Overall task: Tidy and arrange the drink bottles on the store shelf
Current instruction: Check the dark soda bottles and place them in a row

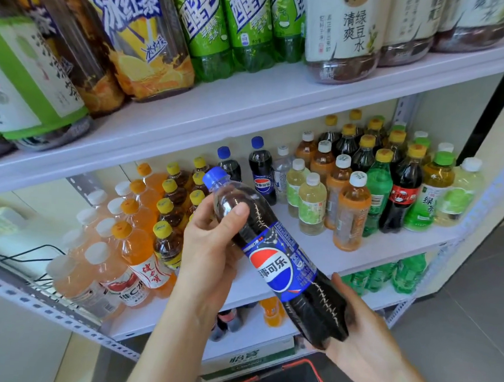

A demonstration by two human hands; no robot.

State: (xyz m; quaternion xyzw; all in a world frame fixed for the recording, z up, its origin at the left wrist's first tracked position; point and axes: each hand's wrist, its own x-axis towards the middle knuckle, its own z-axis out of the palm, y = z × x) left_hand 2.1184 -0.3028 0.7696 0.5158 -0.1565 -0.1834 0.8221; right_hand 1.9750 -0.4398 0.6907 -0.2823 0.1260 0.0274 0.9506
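Note:
A cola bottle (273,251) with a blue cap and blue label lies tilted in front of the middle shelf (344,255), cap up-left and base down-right. My left hand (212,247) grips its upper part, thumb across the shoulder. My right hand (355,321) holds the base from below. Two more blue-capped cola bottles (261,170) stand at the back of the shelf. Left of them stand orange soda bottles (141,243) and yellow-capped tea bottles (168,236); to the right stand pale green, orange, green and dark drinks (378,183).
The top shelf (250,102) carries large tea and green soda bottles. A bare strip of the middle shelf lies in front of the cola bottles. A lower shelf holds green bottles (387,276). A red-rimmed basket (280,381) sits below my hands.

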